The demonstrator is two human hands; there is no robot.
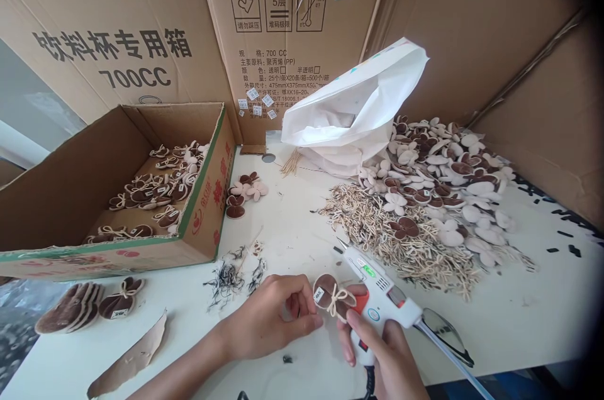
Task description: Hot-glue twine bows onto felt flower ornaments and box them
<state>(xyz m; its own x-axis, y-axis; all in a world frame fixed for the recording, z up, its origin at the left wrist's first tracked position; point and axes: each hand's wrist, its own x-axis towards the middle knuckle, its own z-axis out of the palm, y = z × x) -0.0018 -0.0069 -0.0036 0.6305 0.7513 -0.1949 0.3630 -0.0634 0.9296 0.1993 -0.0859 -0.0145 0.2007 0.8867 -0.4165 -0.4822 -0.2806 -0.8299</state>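
My right hand (377,350) is wrapped round a white hot glue gun (372,287) with a glue stick in its back end and its nozzle pointing up left. The thumb and a finger of that same hand also pinch a brown felt ear-shaped piece (325,290) with a beige cord bow and a small white label on it. My left hand (278,309) is beside the piece's left edge, its fingers curled and thumb close to the index finger. Whether anything tiny is between those fingertips cannot be made out.
A cardboard box (198,217) at the left holds several bowed pieces. At the right are heaps of felt pieces (438,167) and cord bows (406,243), with glasses (448,337) nearby. A white bag (349,117), dark thread scraps (226,280) and stacked felt pieces (70,309) also lie around.
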